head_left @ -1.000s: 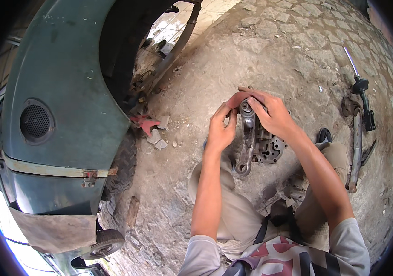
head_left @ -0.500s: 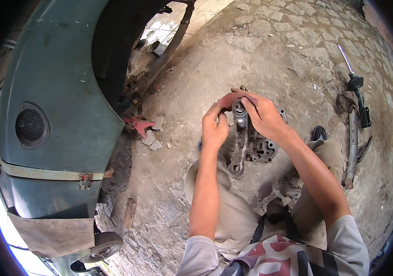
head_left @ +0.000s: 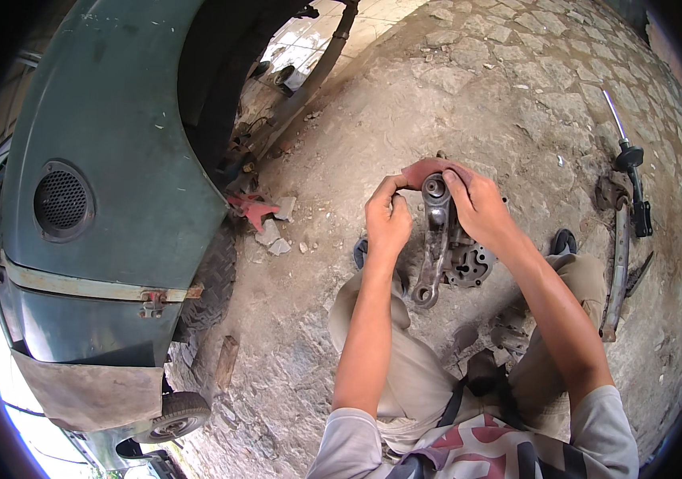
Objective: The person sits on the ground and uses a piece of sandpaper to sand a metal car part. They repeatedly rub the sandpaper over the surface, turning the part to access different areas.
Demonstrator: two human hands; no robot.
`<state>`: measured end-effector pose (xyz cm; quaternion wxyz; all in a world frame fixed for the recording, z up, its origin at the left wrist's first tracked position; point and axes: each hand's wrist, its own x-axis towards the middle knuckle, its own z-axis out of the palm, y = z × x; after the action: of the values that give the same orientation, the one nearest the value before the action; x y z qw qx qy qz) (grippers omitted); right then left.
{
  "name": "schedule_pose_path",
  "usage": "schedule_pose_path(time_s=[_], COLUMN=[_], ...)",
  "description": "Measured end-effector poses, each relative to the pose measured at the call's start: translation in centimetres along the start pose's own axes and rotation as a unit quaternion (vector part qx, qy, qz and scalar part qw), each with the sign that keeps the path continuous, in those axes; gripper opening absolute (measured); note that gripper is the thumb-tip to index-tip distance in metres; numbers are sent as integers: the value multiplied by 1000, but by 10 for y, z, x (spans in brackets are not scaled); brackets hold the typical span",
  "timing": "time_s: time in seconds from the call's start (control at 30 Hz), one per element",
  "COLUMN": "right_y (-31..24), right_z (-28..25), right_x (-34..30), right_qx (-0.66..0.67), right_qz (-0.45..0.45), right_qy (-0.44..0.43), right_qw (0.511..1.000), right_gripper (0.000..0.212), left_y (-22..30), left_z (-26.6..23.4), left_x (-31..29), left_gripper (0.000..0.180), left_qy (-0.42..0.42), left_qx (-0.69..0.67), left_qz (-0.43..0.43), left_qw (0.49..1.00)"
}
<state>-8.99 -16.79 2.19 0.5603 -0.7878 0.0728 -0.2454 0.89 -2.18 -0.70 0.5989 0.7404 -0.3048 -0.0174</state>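
Holding a reddish strip (head_left: 421,171) around the far end of a dark metal arm (head_left: 436,243)

So the left hand (head_left: 389,222) was curled nearly closed, pinching the strip's left end, and the right hand (head_left: 481,209) was mostly closed on its other end, thumb by the arm's round eye. The arm sat between the hands, just left of a holey metal casting (head_left: 470,267); couldn't tell what propped it up. A shock absorber (head_left: 629,158) lay on the ground (head_left: 405,104), well off right.

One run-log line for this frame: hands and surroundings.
left hand: holding red strip | right hand: holding strip and metal link | strip: curved around link's far end | around: green vehicle body, shock absorber
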Motion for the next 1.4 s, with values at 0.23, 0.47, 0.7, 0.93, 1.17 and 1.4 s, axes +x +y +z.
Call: schedule_pose_path(time_s=[0.23,0.47,0.7,0.93,1.17,1.4], right_y=[5,-7,-7,-5,0,0], right_z=[7,7,6,9,10,9], right_x=[-1,-3,-2,-4,-4,-5], right_qx=[28,22,4,-11,-7,-5], right_qz=[0,-6,-22,-61,-42,-29], right_qy=[-7,5,7,32,29,30], right_qw=[1000,1000,1000,998,999,999], right_gripper=[32,32,31,31,32,32], left_y=[-1,1,-2,-1,-4,-1], left_z=[-2,-3,-2,2,2,4], left_x=[-2,-2,-2,-1,-1,-3], left_gripper=[33,32,30,30,28,29], left_qy=[-19,-14,-6,19,14,17], left_qx=[-16,-17,-3,-31,-28,-33], left_qz=[-18,-24,-10,21,7,9], left_qw=[1000,999,1000,999,999,999])
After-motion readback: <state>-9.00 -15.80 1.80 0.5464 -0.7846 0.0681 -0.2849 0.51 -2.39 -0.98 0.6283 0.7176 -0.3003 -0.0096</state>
